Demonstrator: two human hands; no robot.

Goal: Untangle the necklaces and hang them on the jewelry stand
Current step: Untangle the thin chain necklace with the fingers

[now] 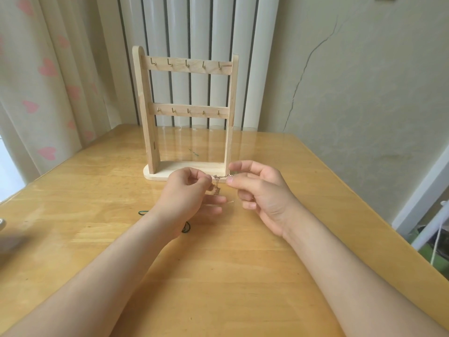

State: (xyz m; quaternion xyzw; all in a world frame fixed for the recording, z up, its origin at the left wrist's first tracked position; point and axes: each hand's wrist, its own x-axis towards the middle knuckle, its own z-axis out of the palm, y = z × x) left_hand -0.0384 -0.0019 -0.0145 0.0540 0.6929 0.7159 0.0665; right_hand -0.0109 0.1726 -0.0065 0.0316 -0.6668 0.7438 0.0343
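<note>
A thin gold chain necklace (pixel 222 176) is stretched between my two hands just above the table. My left hand (pixel 188 190) pinches its left end, where a small tangled clump with a pendant (pixel 216 189) hangs down. My right hand (pixel 255 188) pinches the chain's right end between thumb and forefinger. Behind my hands stands the wooden jewelry stand (pixel 187 110), with two crossbars of small brass hooks, all bare. A dark green cord necklace (pixel 185 227) lies on the table, mostly hidden under my left forearm; a loop of it shows to the left.
The wooden table (pixel 218 276) has its right edge running diagonally at the right. A curtain with pink hearts (pixel 48 69) hangs at the left, a wall at the back right. A blurred pale object (pixel 2 223) sits at the table's left edge.
</note>
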